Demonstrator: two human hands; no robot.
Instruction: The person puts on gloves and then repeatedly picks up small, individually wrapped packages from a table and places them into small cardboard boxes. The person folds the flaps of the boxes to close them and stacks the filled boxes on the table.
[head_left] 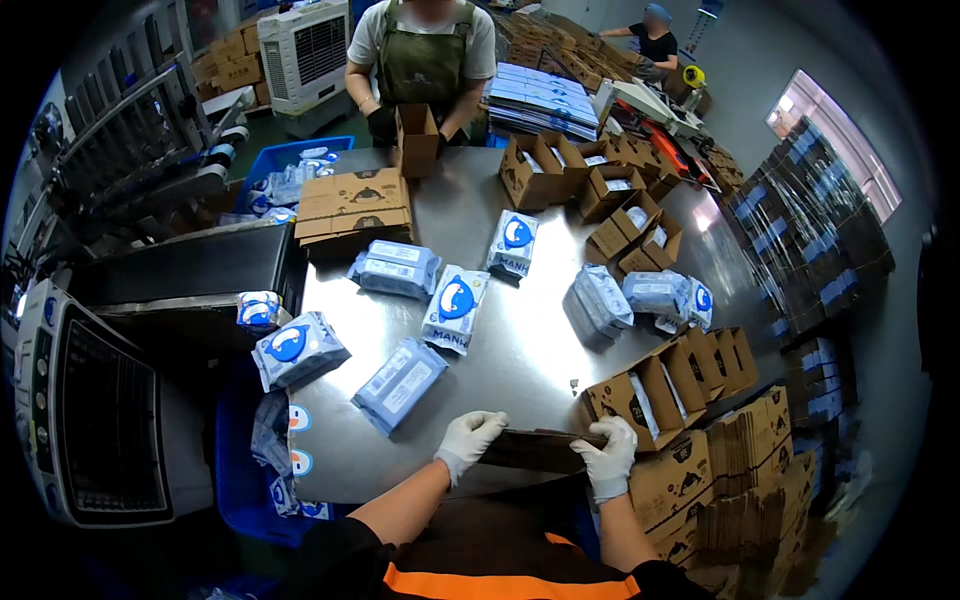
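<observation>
At the near edge of the metal table, a flat brown cardboard carton (535,452), seen almost edge-on, spans between both hands. My left hand (470,445), in a white glove, is closed on its left end. Its right end is gripped by my right hand (610,458), also gloved in white. Beyond my left hand lies a pale blue packet of wipes (401,385) with a white label, and past it a packet with a blue whale picture (456,308). Just right of my right hand stand open cartons (650,402) with white packets inside.
Across the metal table (510,385), a person in a green apron (425,55) holds an open carton (416,140). Flat cartons (353,208) are stacked near that person, with more (745,470) at right. Blue bins (230,490) of packets and a conveyor (180,262) stand left.
</observation>
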